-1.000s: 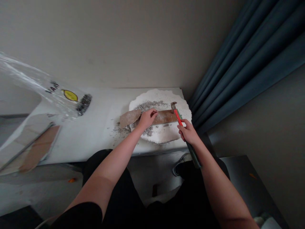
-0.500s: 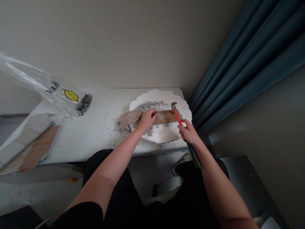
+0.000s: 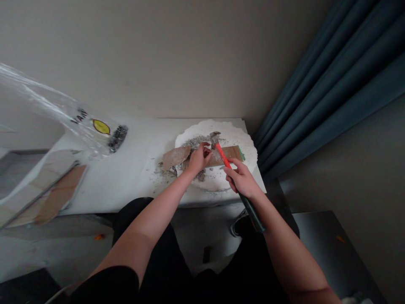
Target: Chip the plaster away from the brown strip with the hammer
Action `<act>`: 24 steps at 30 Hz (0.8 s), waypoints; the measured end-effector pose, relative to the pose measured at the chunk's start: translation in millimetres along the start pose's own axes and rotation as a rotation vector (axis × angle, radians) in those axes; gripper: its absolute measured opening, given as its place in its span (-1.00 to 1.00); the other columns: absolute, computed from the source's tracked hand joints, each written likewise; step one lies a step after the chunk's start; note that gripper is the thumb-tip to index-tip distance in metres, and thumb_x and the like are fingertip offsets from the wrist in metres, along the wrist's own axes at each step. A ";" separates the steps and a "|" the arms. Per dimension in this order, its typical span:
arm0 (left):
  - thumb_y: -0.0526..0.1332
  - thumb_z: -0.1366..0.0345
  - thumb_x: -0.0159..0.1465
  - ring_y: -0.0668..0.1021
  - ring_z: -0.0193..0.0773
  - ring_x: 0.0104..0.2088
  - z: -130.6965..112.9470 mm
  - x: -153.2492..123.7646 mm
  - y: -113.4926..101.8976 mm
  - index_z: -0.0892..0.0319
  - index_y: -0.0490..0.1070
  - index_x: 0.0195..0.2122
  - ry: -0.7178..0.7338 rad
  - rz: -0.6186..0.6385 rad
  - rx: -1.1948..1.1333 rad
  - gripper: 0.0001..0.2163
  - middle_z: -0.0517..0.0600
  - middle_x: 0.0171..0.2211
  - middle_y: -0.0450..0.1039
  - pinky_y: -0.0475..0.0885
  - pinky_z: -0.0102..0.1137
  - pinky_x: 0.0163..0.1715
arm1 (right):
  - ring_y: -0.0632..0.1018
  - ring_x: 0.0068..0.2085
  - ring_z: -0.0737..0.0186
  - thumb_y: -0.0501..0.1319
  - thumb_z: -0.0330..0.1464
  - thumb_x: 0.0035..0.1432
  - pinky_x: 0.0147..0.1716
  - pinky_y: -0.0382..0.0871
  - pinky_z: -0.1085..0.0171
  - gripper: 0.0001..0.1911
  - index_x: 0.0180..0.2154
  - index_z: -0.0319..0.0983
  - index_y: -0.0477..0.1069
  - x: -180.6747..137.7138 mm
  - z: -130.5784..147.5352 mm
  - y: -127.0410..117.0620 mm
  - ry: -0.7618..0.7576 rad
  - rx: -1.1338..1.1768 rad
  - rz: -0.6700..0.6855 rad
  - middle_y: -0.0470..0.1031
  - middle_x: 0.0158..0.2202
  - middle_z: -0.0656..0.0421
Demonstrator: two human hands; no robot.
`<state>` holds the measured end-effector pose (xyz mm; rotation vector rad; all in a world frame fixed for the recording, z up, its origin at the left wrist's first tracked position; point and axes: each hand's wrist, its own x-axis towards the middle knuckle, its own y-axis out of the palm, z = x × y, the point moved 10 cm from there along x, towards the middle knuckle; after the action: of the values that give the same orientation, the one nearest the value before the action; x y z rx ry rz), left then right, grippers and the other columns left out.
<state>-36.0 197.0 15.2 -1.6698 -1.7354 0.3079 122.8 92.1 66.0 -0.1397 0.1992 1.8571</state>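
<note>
My right hand (image 3: pixel 242 179) is closed round a hammer (image 3: pixel 223 156) with a red and dark green handle. Its metal head rests close to my left hand's fingertips, over a brown tile strip (image 3: pixel 230 153). My left hand (image 3: pixel 198 159) is closed, its fingers pressed down on that broken brown strip. A second broken piece (image 3: pixel 175 156) lies to the left of it. Both pieces sit on a round white foam pad (image 3: pixel 240 139) strewn with grey rubble (image 3: pixel 198 140).
The pad lies on a white board (image 3: pixel 133 173) against a beige wall. A clear plastic bag (image 3: pixel 79 122) with a yellow label hangs at the left. Flat tiles (image 3: pixel 47 194) lean at the far left. Dark blue curtains (image 3: pixel 316 93) hang at the right.
My right hand has swung the hammer left, so its head went from the strip's right end to beside my left fingertips. The view shifted slightly.
</note>
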 end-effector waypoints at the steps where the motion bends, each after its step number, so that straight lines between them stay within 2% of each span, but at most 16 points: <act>1: 0.25 0.34 0.30 0.64 -0.14 -0.22 -0.4 0.1 -0.1 0.18 0.29 0.11 0.000 -0.001 -0.009 -0.63 0.06 -0.24 0.62 0.48 -0.28 -0.14 | 0.18 -0.79 0.44 0.24 -0.13 0.16 -0.84 0.00 0.44 -0.59 -0.04 -0.12 0.21 1.0 -0.5 1.2 -0.007 0.000 -0.005 0.23 -0.66 0.49; 4: 0.25 0.36 0.29 0.64 -0.15 -0.22 -0.9 0.4 0.5 0.17 0.29 0.11 0.001 0.001 -0.030 -0.64 0.02 -0.26 0.62 0.48 -0.28 -0.14 | 0.19 -0.80 0.43 0.22 -0.11 0.17 -0.84 -0.01 0.45 -0.61 -0.05 -0.10 0.18 4.4 1.8 1.8 -0.045 0.019 -0.003 0.23 -0.67 0.50; 9: 0.26 0.37 0.28 0.64 -0.16 -0.23 2.1 0.6 1.5 0.16 0.28 0.14 -0.015 -0.002 -0.024 -0.59 0.02 -0.24 0.62 0.48 -0.29 -0.15 | 0.20 -0.80 0.43 0.26 -0.08 0.13 -0.83 0.00 0.43 -0.59 -0.10 -0.11 0.17 8.5 -1.3 -2.9 0.004 -0.019 0.000 0.24 -0.67 0.50; 11: 0.26 0.37 0.28 0.63 -0.16 -0.24 1.1 0.6 2.2 0.18 0.27 0.15 0.000 0.001 -0.027 -0.59 0.01 -0.26 0.62 0.47 -0.29 -0.15 | 0.20 -0.80 0.43 0.24 -0.09 0.15 -0.83 0.01 0.43 -0.59 -0.08 -0.10 0.16 7.9 2.5 -4.6 -0.032 0.012 -0.007 0.25 -0.65 0.50; 13: 0.26 0.37 0.28 0.63 -0.17 -0.25 0.3 0.7 2.7 0.19 0.26 0.15 0.012 0.003 -0.034 -0.59 0.01 -0.28 0.61 0.47 -0.30 -0.15 | 0.20 -0.79 0.42 0.23 -0.09 0.16 -0.83 0.00 0.42 -0.59 -0.06 -0.08 0.16 7.3 3.9 -3.2 -0.056 0.044 0.005 0.26 -0.65 0.50; 17: 0.26 0.38 0.25 0.63 -0.18 -0.26 2.5 1.0 2.5 0.17 0.25 0.14 -0.004 0.001 -0.037 -0.57 0.00 -0.27 0.61 0.47 -0.31 -0.18 | 0.19 -0.80 0.43 0.25 -0.08 0.13 -0.82 0.00 0.42 -0.59 -0.10 -0.09 0.17 7.7 -6.2 3.8 0.011 0.025 0.032 0.24 -0.66 0.50; 21: 0.26 0.38 0.25 0.62 -0.19 -0.29 1.4 1.3 3.1 0.16 0.26 0.13 0.010 0.004 -0.031 -0.58 -0.03 -0.31 0.60 0.48 -0.32 -0.18 | 0.19 -0.79 0.44 0.22 -0.09 0.16 -0.81 0.00 0.43 -0.61 -0.07 -0.08 0.17 6.5 -3.3 6.4 -0.031 0.030 0.021 0.22 -0.66 0.51; 24: 0.28 0.37 0.23 0.63 -0.18 -0.28 3.3 1.5 2.6 0.16 0.26 0.13 0.006 -0.008 -0.029 -0.57 -0.01 -0.30 0.60 0.48 -0.31 -0.20 | 0.18 -0.80 0.43 0.22 -0.10 0.16 -0.83 -0.01 0.43 -0.63 -0.08 -0.09 0.18 5.2 -7.0 6.8 -0.009 0.020 0.013 0.22 -0.68 0.51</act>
<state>-35.8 199.8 11.7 -1.6823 -1.7497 0.2751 114.8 93.6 58.6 -0.1163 0.2134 1.8676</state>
